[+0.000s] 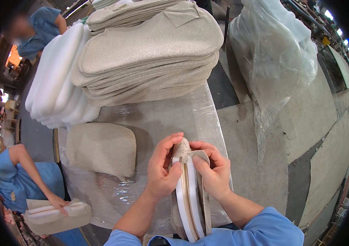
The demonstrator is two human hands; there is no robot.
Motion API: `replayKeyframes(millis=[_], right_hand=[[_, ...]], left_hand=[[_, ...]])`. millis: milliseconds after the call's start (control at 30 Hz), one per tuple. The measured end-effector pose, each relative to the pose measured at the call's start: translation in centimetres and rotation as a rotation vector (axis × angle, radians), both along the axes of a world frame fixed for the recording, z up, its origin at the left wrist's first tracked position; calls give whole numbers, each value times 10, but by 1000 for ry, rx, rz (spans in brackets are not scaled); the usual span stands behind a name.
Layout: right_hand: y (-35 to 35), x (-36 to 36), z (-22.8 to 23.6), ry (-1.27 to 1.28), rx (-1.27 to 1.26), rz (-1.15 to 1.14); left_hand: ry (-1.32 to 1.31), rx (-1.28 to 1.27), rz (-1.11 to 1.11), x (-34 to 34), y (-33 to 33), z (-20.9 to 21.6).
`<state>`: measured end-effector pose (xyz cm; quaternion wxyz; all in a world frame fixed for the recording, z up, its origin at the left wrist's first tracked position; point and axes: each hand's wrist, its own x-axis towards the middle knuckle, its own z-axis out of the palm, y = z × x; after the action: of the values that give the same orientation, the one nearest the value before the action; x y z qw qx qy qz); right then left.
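My left hand (163,167) and my right hand (211,169) both grip a beige fabric cover (182,149) pulled over the end of white foam pads (191,205). The piece stands on edge between my hands, its open side facing me, with a brown zipper line running down the middle. My thumbs press at the top corner of the cover. It rests over the near edge of a table wrapped in clear plastic film (158,123).
A finished beige cushion (100,148) lies left of my hands. Behind it are a stack of beige fabric covers (149,61) and a row of white foam pads (57,78). A large clear plastic bag (273,53) stands at right. A person in blue (26,180) handles a cushion (55,215) at lower left.
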<state>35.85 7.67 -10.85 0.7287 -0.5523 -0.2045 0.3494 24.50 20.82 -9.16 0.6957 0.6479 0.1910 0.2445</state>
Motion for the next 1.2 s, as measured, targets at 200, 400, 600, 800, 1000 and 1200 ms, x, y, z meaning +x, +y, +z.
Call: replayKeyframes(millis=[200, 400, 600, 800, 1000, 1200], right_hand=[[16, -7, 9, -332, -75, -210], [22, -12, 11, -501, -82, -287], [29, -13, 10, -680, -12, -285], [33, -20, 16, -852, 36, -209], [34, -29, 18, -954, 40, -139], [28, -32, 23, -996, 14, -78]], left_hand=[[133, 349, 21, 4, 5, -1], [24, 480, 232, 11, -11, -15], [11, 433, 361, 10, -24, -23], [-46, 340, 412, -1, -22, -28], [-97, 303, 434, -11, -19, -32], [-247, 294, 451, -14, -17, -39]])
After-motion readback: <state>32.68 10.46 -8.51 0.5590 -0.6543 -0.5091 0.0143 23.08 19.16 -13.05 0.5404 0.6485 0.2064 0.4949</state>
